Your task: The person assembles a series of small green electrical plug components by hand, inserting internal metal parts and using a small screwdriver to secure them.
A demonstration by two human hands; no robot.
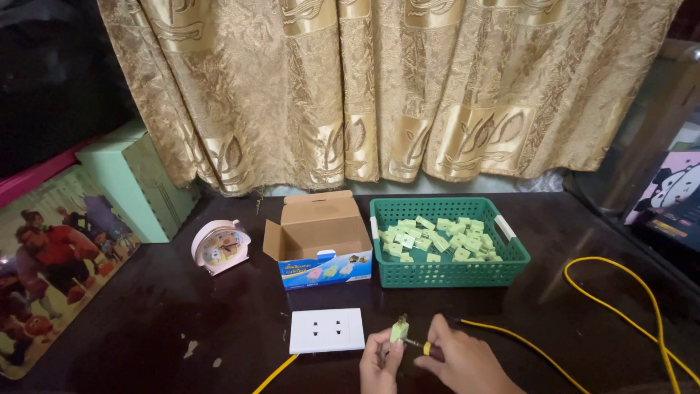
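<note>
My left hand pinches a small pale green plug with its metal prongs pointing up. My right hand grips a small screwdriver with a yellow band, its tip against the plug's side. Both hands sit low at the front edge of the dark table, just right of a white double wall socket plate. A yellow cable runs from near my right hand across the table to the right.
A green plastic basket holds several more pale green plugs. An open blue and white cardboard box stands left of it. A pink alarm clock, a mint green box and a cartoon picture board sit at left. Gold curtains hang behind.
</note>
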